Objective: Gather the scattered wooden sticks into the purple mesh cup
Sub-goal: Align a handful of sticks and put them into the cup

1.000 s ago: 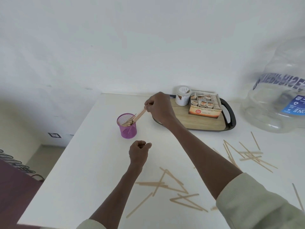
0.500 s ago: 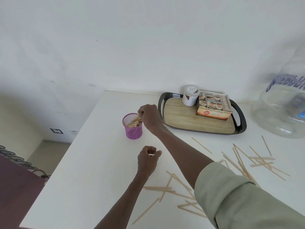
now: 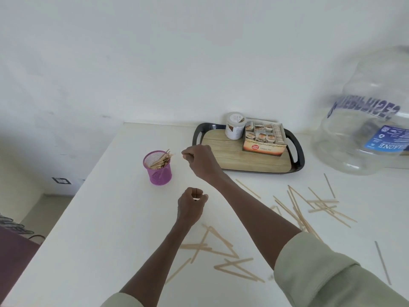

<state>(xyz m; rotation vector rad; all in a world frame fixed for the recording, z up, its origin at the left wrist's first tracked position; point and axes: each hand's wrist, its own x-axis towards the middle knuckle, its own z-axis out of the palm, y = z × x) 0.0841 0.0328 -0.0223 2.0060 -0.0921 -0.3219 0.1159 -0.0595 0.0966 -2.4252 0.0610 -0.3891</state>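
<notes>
1. Hanging just beside the purple cup (image 3: 157,167), the right hand (image 3: 200,161) has curled fingers and nothing in it.
2. Sticks in the cup lean on its rim.
3. The left hand (image 3: 190,206) is a fist; holding something? Cannot tell.
4. Many sticks (image 3: 218,251) lie on the table (image 3: 99,218).

Purple mesh cup (image 3: 157,167): standing near the bench's (image 3: 93,229) left edge, holding a bundle of sticks (image 3: 161,160).
Right hand (image 3: 199,160): hovering curled beside the cup.
Left hand (image 3: 190,204): resting fisted on the bench.
Scattered sticks (image 3: 223,255): lying toward the near and right edges.
</notes>
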